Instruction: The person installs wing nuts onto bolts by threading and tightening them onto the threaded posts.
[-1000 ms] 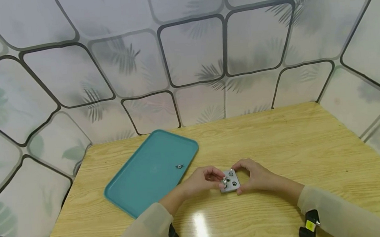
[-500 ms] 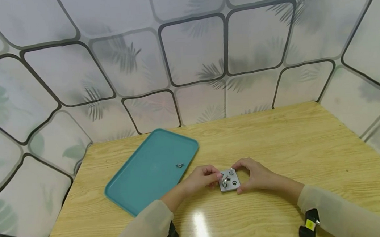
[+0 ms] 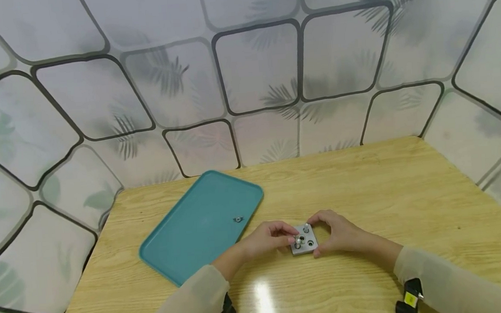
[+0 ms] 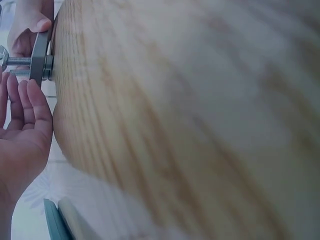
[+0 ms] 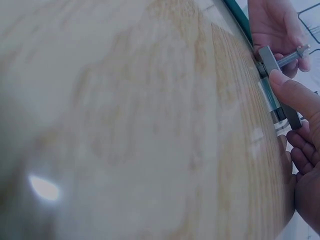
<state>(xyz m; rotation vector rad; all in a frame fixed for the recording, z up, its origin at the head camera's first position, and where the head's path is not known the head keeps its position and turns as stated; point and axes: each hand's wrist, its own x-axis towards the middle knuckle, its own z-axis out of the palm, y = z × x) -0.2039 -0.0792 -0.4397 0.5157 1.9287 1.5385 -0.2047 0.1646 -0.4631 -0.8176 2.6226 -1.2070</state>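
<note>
A square grey metal plate (image 3: 304,248) with holes lies on the table. Bolts pass up through it, and their heads beneath hold it slightly off the wood in the left wrist view. At the top of one bolt (image 4: 19,61) sits what looks like a wing nut (image 5: 303,50). The thumb and forefinger of my left hand (image 3: 266,240) pinch about this nut; the other fingers lie loosely curled beside the plate. My right hand (image 3: 340,233) grips the plate's right side, forefinger at the far corner and thumb at the near one. A second bolt (image 3: 306,228) stands near that far corner.
A teal tray (image 3: 190,232) lies left of the hands, with one loose wing nut (image 3: 238,219) near its right edge. The wooden table (image 3: 364,188) meets a patterned curtain (image 3: 258,70) at the back and sides. Each wrist wears a black camera.
The left fingers drew back from the bolt to the plate's left edge half a second ago, and now surround its top again. The right hand and plate have stayed in place.
</note>
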